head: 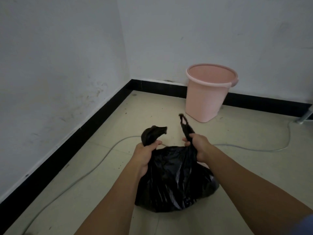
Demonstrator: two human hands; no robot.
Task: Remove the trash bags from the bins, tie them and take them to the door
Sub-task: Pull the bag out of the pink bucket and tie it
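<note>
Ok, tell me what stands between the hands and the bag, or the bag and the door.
Nothing: the left hand and right hand each grip a handle of the trash bag. The door is out of view; a grey cable crosses the floor beyond it.

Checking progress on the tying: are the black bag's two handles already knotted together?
No, the left hand grips one handle of the black bag, the right hand the other, held apart.

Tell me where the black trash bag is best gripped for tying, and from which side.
By its two handle ears, from above, one per side. The black trash bag bulges below while both ears stand up clear: left ear in the left hand, looped right ear in the right hand. Gripping low on each likely leaves length to knot.
</note>
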